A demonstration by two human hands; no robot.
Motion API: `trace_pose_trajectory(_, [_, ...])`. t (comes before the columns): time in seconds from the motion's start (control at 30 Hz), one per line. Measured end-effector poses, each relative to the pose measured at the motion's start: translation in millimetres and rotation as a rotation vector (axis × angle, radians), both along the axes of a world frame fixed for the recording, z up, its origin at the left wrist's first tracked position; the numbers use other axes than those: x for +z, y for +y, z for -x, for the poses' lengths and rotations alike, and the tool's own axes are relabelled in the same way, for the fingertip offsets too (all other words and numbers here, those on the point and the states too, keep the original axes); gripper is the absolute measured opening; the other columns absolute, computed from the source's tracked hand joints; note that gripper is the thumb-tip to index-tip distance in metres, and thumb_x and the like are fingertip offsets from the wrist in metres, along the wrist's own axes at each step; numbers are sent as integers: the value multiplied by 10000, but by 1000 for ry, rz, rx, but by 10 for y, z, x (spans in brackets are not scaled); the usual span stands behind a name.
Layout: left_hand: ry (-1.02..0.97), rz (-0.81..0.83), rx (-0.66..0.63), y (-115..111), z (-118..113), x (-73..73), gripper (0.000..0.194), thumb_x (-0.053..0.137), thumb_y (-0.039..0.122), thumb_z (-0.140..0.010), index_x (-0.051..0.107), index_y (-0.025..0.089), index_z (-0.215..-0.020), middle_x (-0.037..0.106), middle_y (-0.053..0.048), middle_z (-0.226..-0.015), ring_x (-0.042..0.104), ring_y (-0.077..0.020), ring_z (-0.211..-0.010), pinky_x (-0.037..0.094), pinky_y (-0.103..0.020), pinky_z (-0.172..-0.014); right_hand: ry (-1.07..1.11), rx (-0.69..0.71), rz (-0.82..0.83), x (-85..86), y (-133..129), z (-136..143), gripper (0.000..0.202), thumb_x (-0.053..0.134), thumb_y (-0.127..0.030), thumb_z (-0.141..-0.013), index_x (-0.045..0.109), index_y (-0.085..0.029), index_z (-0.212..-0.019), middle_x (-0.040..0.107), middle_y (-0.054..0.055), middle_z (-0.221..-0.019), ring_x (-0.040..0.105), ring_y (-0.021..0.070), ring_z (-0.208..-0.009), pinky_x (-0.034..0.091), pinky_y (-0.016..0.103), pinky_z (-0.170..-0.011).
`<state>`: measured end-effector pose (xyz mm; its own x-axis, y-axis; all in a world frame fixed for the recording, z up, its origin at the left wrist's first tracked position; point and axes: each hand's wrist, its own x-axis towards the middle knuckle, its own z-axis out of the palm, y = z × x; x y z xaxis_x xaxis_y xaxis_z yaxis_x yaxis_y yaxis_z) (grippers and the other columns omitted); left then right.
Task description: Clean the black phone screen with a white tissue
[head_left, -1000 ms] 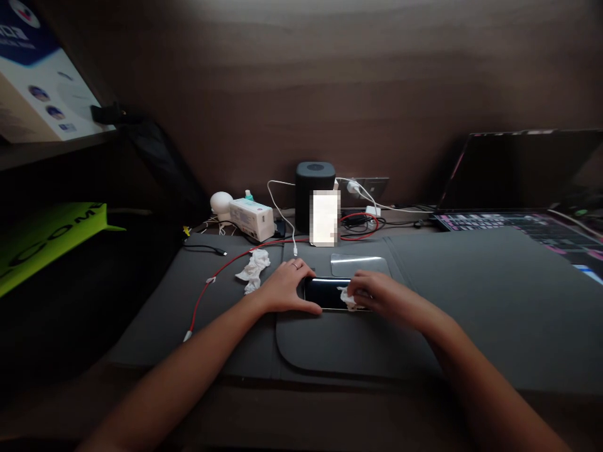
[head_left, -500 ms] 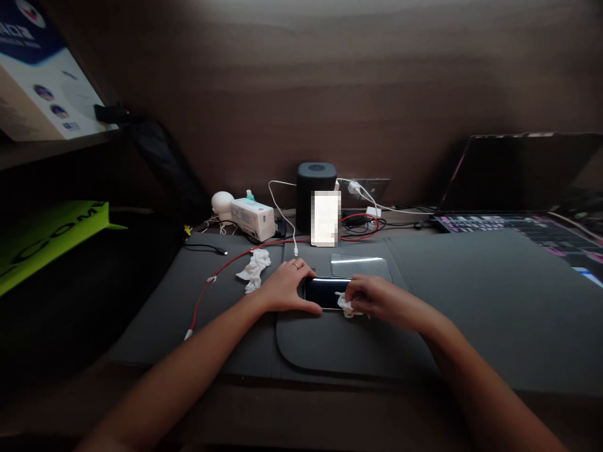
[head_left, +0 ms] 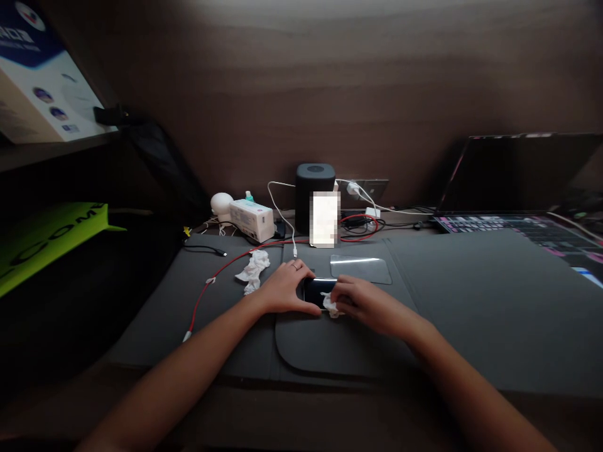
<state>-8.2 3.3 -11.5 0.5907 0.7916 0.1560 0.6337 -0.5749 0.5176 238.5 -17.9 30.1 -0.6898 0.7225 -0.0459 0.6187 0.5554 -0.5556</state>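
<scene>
Near the centre of the head view, a dark-screened phone [head_left: 315, 294] is held flat on a grey mat [head_left: 471, 301], its left end gripped between the spread thumb and fingers of the left hand [head_left: 286, 287]. A wad of white tissue [head_left: 331, 306] is pinched in the closed fingers of the right hand [head_left: 360, 300] and pressed against the phone's screen near its lower edge; the right end of the phone is covered by that hand. Just above the right hand, a clear rectangular sheet [head_left: 362, 269] is laid on the mat. Left of centre, crumpled tissue [head_left: 255, 270] is seen beside the left hand, and a red cable [head_left: 206, 289] is curved around it. The tip of a white cable [head_left: 294, 242] is placed just above the left hand. At upper centre, a black speaker [head_left: 315, 179] is partly hidden by a bright, pixelated rectangle [head_left: 325, 220]. A small white box [head_left: 251, 220] is set left of the speaker, near a white round-topped object [head_left: 221, 204]. At the right side of the frame, an open laptop [head_left: 518, 176] is shown, and at upper left a blue and white box [head_left: 56, 81] is supported on a shelf [head_left: 61, 152].
</scene>
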Motion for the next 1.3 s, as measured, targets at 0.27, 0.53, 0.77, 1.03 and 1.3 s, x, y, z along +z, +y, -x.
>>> trace_pose_trajectory(0.27, [4, -1, -6, 12, -3, -17, 731, 795, 693, -606, 608, 213, -1125, 582, -65, -1142, 567, -283, -1064, 449, -415, -950, -20, -17, -15, -6, 51, -66, 124, 536, -225, -934, 622, -180, -858, 605, 54, -898, 557, 171, -741, 410, 268, -653])
trace_pose_trajectory(0.53, [-9, 6, 6, 6, -9, -23, 686, 808, 648, -619, 606, 220, -1116, 579, -66, -1133, 569, -280, -1055, 444, -401, -934, 23, 81, -214, -103, -71, 293, 213, 449, -193, -991, 661, -176, -1006, 613, 108, -1027, 561, 223, -920, 462, 337, -804])
trace_pose_trajectory(0.77, [-12, -21, -23, 20, -3, -31, 629, 806, 620, -638, 596, 211, -1067, 588, -65, -1098, 563, -269, -1046, 446, -394, -909, 69, 224, -256, -131, -98, 331, 369, 434, -97, -964, 620, -206, -1264, 605, 120, -1324, 538, 248, -1199, 433, 418, -1011])
trace_pose_trajectory(1.03, [-8, -12, -11, 19, 2, -43, 677, 789, 687, -616, 611, 221, -1074, 577, -62, -1112, 570, -278, -1051, 451, -404, -932, -47, 133, -278, -86, 1, 161, 413, 454, -103, -932, 654, -245, -1265, 620, 101, -1363, 564, 278, -1225, 399, 466, -1033])
trace_pose_trajectory(1.3, [-14, 8, -1, -9, 2, 13, 730, 796, 687, -608, 610, 220, -1138, 578, -69, -1162, 562, -284, -1084, 453, -413, -964, -133, -28, -211, 2, 131, -293, 220, 472, -206, -957, 681, -183, -892, 616, 85, -910, 580, 194, -760, 433, 293, -671])
